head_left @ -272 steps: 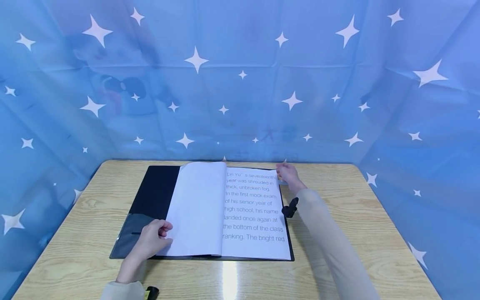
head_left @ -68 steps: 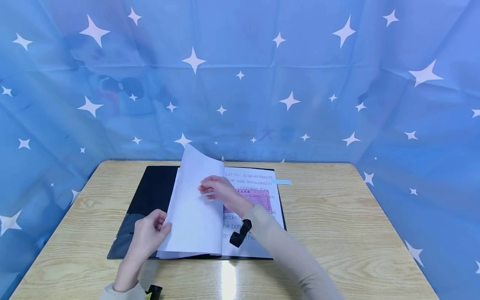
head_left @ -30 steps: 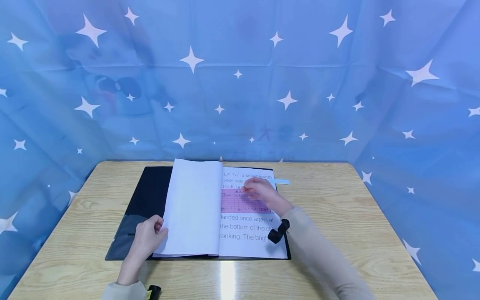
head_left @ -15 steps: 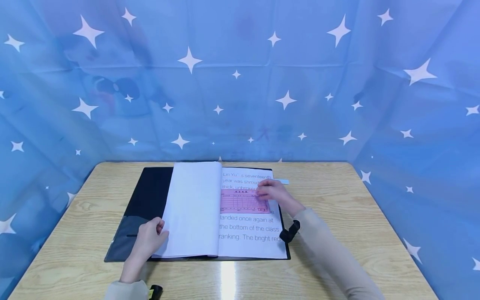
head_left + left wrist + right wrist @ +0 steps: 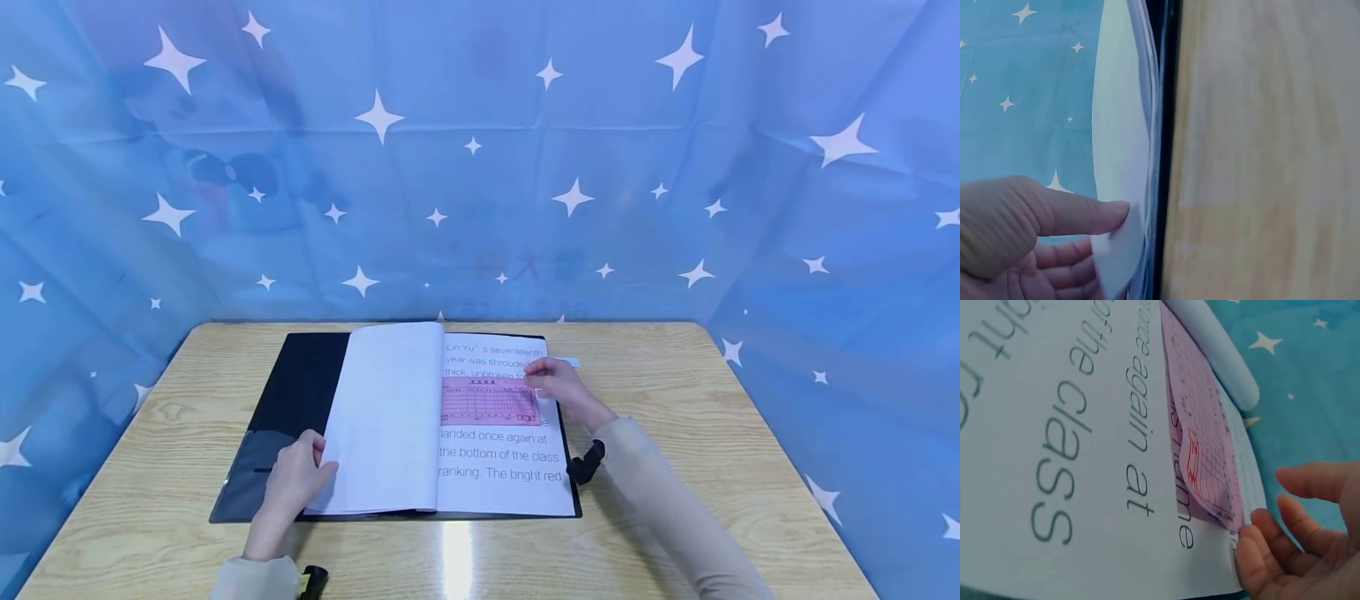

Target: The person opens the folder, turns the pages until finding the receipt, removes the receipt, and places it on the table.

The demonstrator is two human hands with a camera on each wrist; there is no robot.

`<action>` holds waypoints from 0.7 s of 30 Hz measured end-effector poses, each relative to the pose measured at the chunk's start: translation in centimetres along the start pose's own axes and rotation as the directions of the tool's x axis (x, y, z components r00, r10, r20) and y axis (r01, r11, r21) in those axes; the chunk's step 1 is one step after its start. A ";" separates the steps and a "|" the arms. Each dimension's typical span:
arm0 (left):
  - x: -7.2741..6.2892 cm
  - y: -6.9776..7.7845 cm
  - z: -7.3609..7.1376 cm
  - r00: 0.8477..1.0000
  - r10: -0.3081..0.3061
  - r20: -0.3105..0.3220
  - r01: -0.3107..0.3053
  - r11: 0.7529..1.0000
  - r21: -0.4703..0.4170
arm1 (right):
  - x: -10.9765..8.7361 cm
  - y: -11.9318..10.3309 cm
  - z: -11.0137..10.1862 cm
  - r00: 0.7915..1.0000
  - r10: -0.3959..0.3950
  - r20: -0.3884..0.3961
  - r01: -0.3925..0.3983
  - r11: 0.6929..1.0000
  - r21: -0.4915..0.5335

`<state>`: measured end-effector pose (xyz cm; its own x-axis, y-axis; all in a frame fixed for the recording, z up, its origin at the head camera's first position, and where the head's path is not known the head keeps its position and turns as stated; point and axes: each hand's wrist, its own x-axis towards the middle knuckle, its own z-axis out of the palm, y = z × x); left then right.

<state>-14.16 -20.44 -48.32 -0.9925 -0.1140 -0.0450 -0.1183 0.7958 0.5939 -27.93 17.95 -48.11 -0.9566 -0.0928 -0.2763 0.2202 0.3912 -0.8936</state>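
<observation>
A folder of large-print pages [image 5: 498, 496] lies open on the table. My left hand [image 5: 296, 475] pinches the turned white sheets [image 5: 386, 417] at their lower left edge; in the left wrist view the thumb [image 5: 1094, 212] lies on the sheet with the fingers behind it. A pink ruled slip [image 5: 487, 402] lies across the printed right page. My right hand [image 5: 562, 387] is at the slip's upper right corner. The right wrist view shows its thumb apart from loosely bent fingers [image 5: 1257, 550]; whether they touch the slip I cannot tell.
A pale blue tab [image 5: 570, 362] sticks out past the right page's edge. The black folder cover [image 5: 307, 383] with a clear pocket lies at the left. Wooden table [image 5: 675, 392] surrounds the folder; a blue starred curtain [image 5: 480, 233] hangs behind.
The pink slip, unseen at first, now lies on the right page. My right hand crossed to the turned sheets, then came back right to the slip's corner. My left hand stays at the sheets' edge.
</observation>
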 end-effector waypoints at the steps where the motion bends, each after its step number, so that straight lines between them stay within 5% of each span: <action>1: 0.0 0.0 0.0 1.000 -0.009 -0.008 0.009 1.000 0.006 | 0.1 0.1 0.0 1.000 -0.005 -0.001 0.005 1.000 -0.015; 21: 0.5 -0.4 0.5 0.996 0.082 -0.041 -0.084 0.996 -0.027 | 1.3 1.0 0.2 0.992 -0.112 0.060 0.125 0.945 -0.303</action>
<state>-14.59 -20.53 -48.97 -0.9967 -0.0720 0.0367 -0.0341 0.7862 0.6170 -28.90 18.05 -49.39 -0.9621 -0.1903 -0.1953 0.0308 0.6358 -0.7713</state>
